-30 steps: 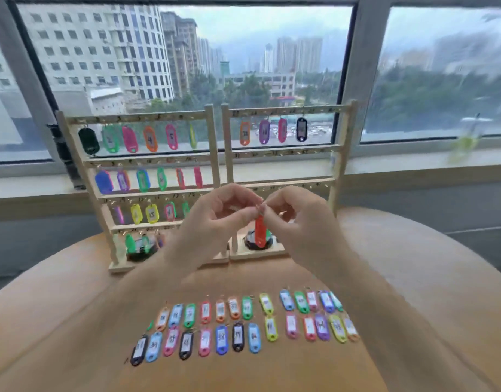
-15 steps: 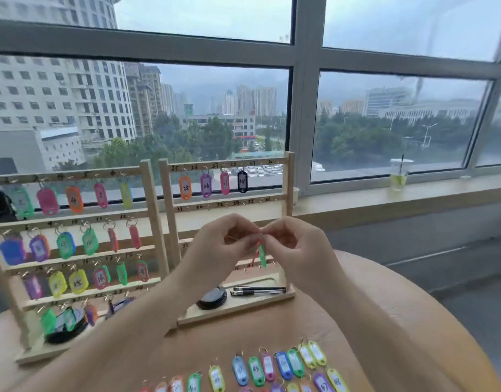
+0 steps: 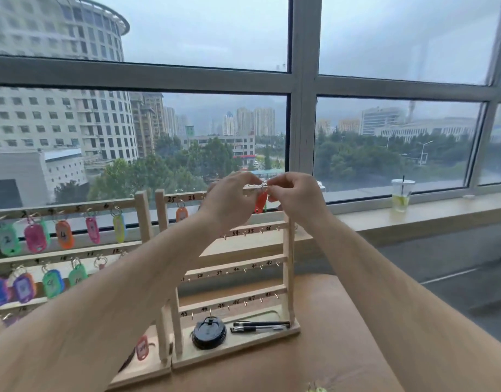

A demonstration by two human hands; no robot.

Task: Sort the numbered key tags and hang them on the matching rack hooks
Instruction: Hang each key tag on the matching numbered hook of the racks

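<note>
My left hand [image 3: 232,198] and my right hand [image 3: 294,193] meet at the top rail of the right wooden rack [image 3: 288,267]. Both pinch the metal ring of an orange key tag [image 3: 261,202], which hangs down between them at the rail's right end. An orange tag [image 3: 181,214] hangs under the number 25 on the same rail. The left rack [image 3: 143,216] carries several coloured tags on its upper rows. My arms hide parts of both racks.
A black round lid [image 3: 209,332] and two black pens [image 3: 260,326] lie on the right rack's base. A red tag [image 3: 142,348] lies on the left rack's base. A plastic cup with a straw [image 3: 402,195] stands on the window sill. The round wooden table [image 3: 328,335] ends at the right.
Both hands rose with the orange tag from in front of the rack's lower part to its top rail. The view tilted up, so the rows of tags on the table left the frame.
</note>
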